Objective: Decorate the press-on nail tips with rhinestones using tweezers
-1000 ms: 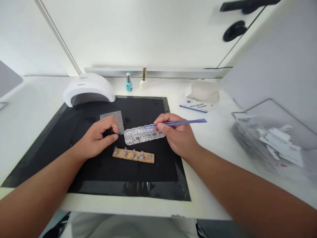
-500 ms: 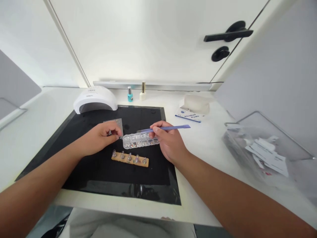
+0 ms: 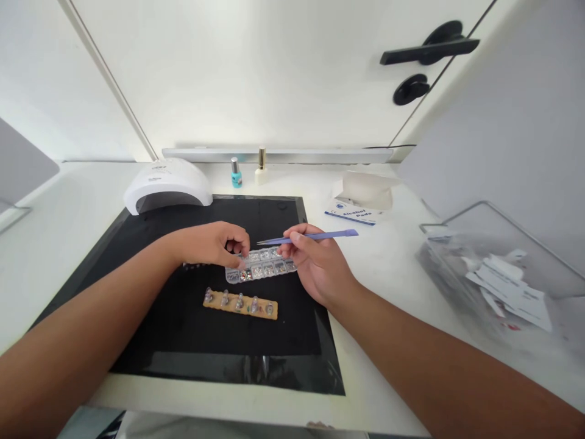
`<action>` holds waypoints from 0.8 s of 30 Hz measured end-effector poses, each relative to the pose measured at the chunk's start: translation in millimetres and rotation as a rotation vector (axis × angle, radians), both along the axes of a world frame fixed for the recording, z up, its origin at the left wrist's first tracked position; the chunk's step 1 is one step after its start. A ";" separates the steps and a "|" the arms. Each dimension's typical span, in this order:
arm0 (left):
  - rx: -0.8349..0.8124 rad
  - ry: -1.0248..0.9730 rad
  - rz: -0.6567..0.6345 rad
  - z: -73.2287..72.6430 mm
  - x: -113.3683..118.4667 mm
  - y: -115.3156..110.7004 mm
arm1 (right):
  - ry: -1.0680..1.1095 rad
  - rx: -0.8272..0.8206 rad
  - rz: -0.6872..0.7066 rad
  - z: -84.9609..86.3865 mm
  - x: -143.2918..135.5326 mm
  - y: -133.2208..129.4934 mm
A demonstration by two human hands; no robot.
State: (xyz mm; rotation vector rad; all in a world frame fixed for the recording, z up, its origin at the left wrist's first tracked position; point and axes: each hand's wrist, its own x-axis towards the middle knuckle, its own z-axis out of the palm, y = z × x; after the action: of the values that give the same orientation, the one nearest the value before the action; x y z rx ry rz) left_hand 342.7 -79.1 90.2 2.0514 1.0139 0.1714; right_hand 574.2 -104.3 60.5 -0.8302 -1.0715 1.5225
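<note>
My left hand (image 3: pixel 219 244) is over the left end of a clear compartment case (image 3: pixel 262 269), its fingers curled and thumb near the case; whether anything is between them is too small to tell. Pinched in my right hand (image 3: pixel 320 259) are purple tweezers (image 3: pixel 336 234), their tips pointing left above the case. My right fingers are at the case's right end. Small gems fill its compartments. Nearer to me, a tan strip (image 3: pixel 262 309) bears several clear nail tips on a black mat (image 3: pixel 183 329). A dotted sheet is mostly hidden under my left hand.
A white nail lamp (image 3: pixel 169 177) stands at the back left, beside a blue bottle (image 3: pixel 236 173) and a cream bottle (image 3: pixel 261 167). An open alcohol pads box (image 3: pixel 361 198) lies back right. On the right is a clear bin (image 3: pixel 450 280) with wrappers.
My left hand has moved right, from the dotted sheet to over the case's left end. My right hand still holds the tweezers above the case. The view has shifted slightly.
</note>
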 end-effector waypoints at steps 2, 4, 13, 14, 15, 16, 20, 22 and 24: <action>-0.033 0.009 -0.038 0.1 -0.5 7.5 | -0.020 0.013 0.004 -0.1 0.6 0.7; -0.063 0.012 -0.080 -0.1 -0.8 14.7 | -0.051 0.033 0.011 -1.0 1.3 1.8; -0.073 -0.071 -0.112 -7.4 -5.7 21.0 | -0.360 0.249 0.137 -5.2 8.4 -1.1; -0.062 -0.084 -0.106 -7.8 -6.2 20.1 | -0.396 0.283 0.156 -3.9 8.9 -1.8; -0.053 -0.096 -0.102 -8.1 -6.6 19.5 | -0.431 0.316 0.173 -2.4 9.4 -2.1; -0.047 -0.107 -0.100 -8.5 -7.0 19.3 | -0.466 0.350 0.187 -0.8 9.8 -2.1; -0.054 -0.139 -0.115 -10.9 -8.9 21.1 | -0.596 0.478 0.233 3.2 11.9 0.1; -0.065 -0.151 -0.123 -12.3 -9.8 22.5 | -0.640 0.536 0.247 3.6 13.3 0.8; -0.074 -0.158 -0.127 -13.4 -10.4 23.5 | -0.669 0.589 0.257 3.8 14.3 1.1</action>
State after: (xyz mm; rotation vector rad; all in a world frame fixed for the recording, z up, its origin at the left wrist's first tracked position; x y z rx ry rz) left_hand 332.3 -55.5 76.9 1.9934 0.7795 0.2228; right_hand 588.6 -103.2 64.3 -0.8086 -2.0607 1.0255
